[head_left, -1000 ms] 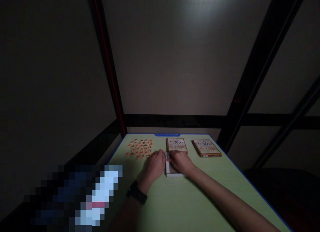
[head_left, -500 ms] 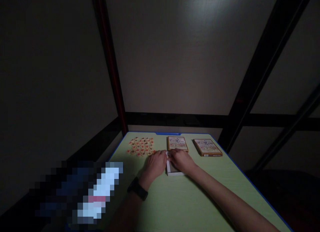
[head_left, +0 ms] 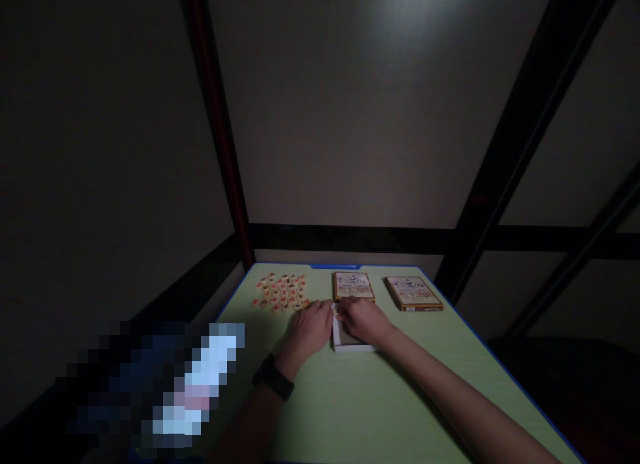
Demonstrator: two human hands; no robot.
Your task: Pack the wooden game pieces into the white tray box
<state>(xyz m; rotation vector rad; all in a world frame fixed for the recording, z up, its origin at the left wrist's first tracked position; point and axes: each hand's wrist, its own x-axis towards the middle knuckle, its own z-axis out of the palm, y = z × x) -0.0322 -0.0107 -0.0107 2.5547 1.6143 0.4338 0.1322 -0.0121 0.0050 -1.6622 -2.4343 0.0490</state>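
Note:
An open box tray (head_left: 355,348) with white walls lies on the green table, partly hidden under my hands. My left hand (head_left: 314,325) rests at its left wall, fingers curled together; what they hold, if anything, is hidden. My right hand (head_left: 364,319) reaches over the tray's far left corner with its fingertips pinched on something small, perhaps a round piece, too small to name. Left of the hands, several round pieces (head_left: 283,293) with red and black marks are spread flat on the table.
A printed box (head_left: 354,286) lies just beyond my hands, and a second printed box (head_left: 414,293) sits to its right. The green table (head_left: 340,411) has a blue edge. A wall stands behind it. A blurred-out patch covers the lower left.
My right hand has shifted very slightly over the tray's corner. The whole view has drifted a little; the boxes and pieces keep their places on the table.

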